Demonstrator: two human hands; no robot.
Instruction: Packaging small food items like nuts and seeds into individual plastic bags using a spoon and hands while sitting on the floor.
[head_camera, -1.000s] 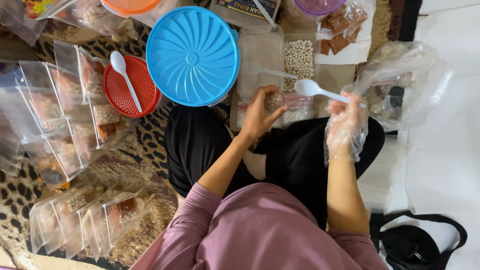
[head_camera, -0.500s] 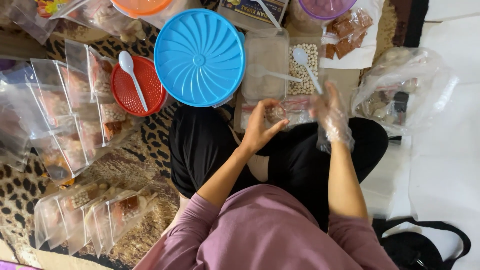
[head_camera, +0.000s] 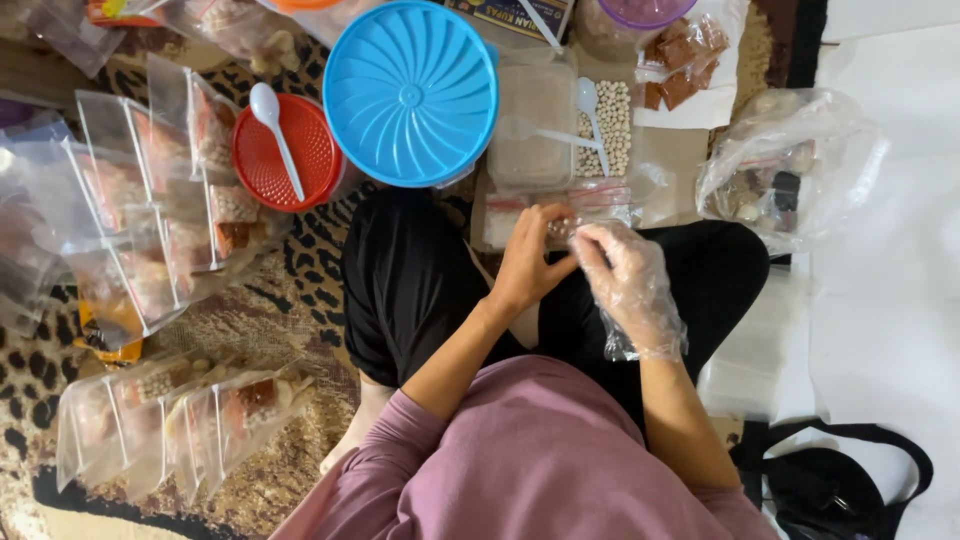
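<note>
Spoon (head_camera: 592, 108) now down, hands (head_camera: 575, 265) pinching pouch (head_camera: 560, 228)

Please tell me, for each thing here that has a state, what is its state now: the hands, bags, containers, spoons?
left hand: bare, pinching small clear bag
right hand: in clear plastic glove, pinching the same bag
small clear bag: held between both hands
blue lid: lying on top of something hidden beneath
red lid: flat, a white spoon on it
tub of white beans: open, spoon inside
filled bags: laid on the rug
</note>
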